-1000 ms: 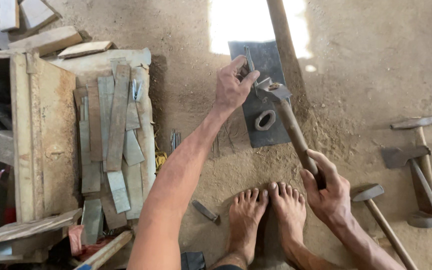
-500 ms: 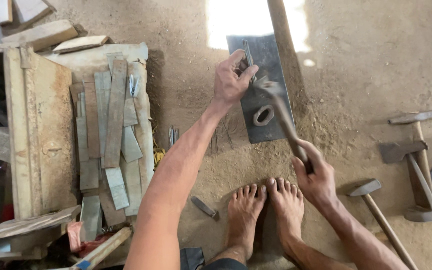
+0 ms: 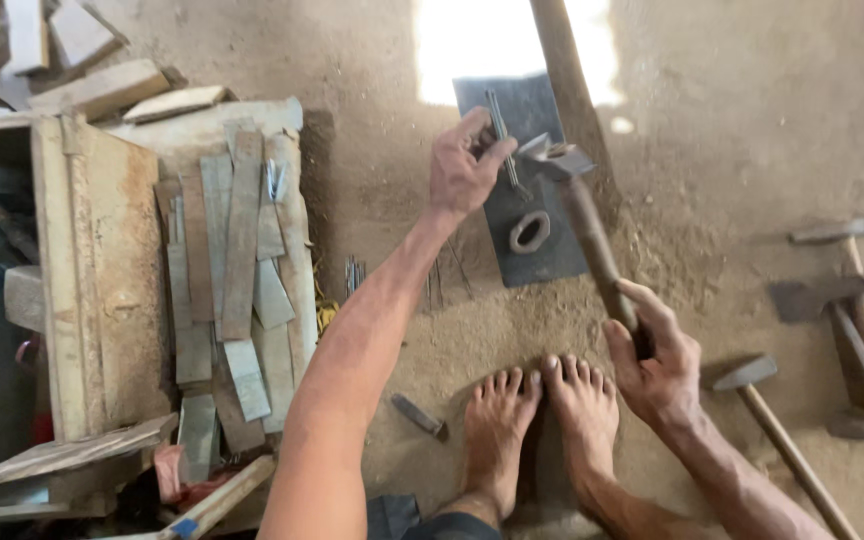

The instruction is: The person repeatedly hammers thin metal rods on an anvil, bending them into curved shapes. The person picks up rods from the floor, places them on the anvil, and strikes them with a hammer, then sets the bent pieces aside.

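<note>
Hammer (image 3: 577, 215) with a wooden handle is held in the right hand (image 3: 657, 365), which is closed around the lower end of the handle. Its metal head is near the upper part of a dark flat metal plate (image 3: 552, 255) that lies on the sandy floor (image 3: 732, 130), and the head is just beside the fingers of the left hand (image 3: 464, 165). I cannot tell if the head touches the plate or is a little above it. The left hand is closed on a thin metal rod (image 3: 502, 140), pinching it between thumb and fingers; the rod stands tilted over the plate. A small metal ring (image 3: 530, 231) lies on the plate, below the rod and left of the handle.

Two bare feet (image 3: 537, 425) of the person rest on the floor just below the plate. A small dark metal piece (image 3: 418, 415) lies on the floor left of the feet. On the left side there is a wooden box (image 3: 92, 290), and beside it many flat metal strips (image 3: 237, 280) are laid close together. To the right, well apart from the plate, several other hammers (image 3: 832, 310) lie on the floor. A long wooden pole (image 3: 567, 60) goes from the top edge down behind the plate.
</note>
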